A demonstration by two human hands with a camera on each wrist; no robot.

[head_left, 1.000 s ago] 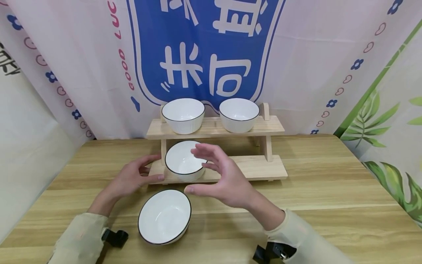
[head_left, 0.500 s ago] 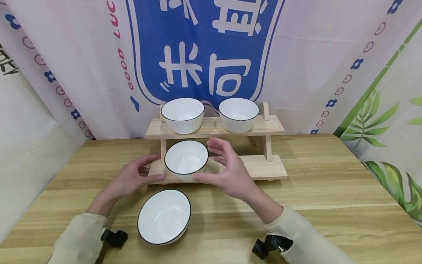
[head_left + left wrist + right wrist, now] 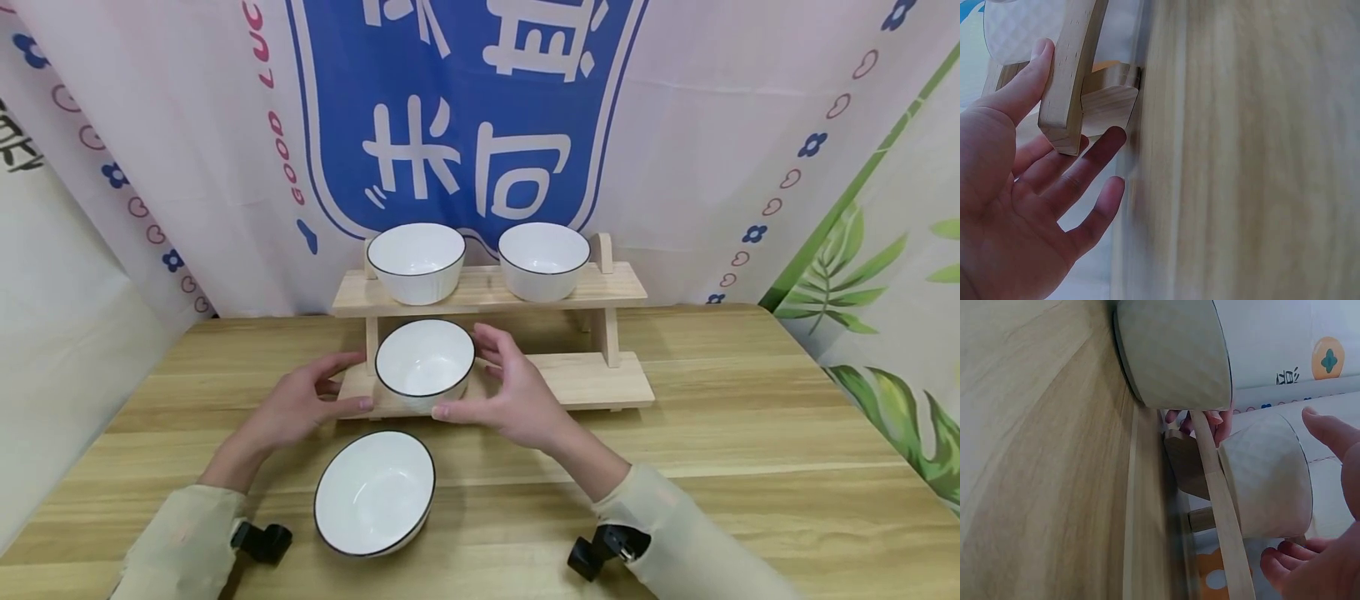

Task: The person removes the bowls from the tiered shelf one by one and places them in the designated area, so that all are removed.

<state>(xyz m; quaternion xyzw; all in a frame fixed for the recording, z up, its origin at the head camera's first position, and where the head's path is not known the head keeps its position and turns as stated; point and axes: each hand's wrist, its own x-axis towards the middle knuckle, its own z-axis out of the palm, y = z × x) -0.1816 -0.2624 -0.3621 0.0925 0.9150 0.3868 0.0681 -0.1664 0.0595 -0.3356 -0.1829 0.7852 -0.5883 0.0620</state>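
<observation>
A white bowl [image 3: 423, 358] with a dark rim sits upright on the left part of the lower tier of a two-tier wooden stand [image 3: 592, 382]. My right hand [image 3: 517, 404] is at its right side, fingers by the far side and thumb near the front. In the right wrist view the thumb [image 3: 1329, 428] stands apart from the bowl's wall, with the fingertips close to the other side. My left hand [image 3: 303, 402] pinches the left end of the lower tier. The left wrist view shows its thumb [image 3: 1029, 81] on the board and several fingers underneath.
Another white bowl [image 3: 375, 496] rests on the wooden table [image 3: 750, 467] in front of the stand. Two similar bowls, a left one [image 3: 417, 267] and a right one [image 3: 543, 265], occupy the upper tier. A printed curtain [image 3: 690, 167] hangs directly behind.
My right hand has moved from over the lower-tier bowl's right edge to beside its right wall, slightly lower now. The left hand and all the bowls have stayed put.
</observation>
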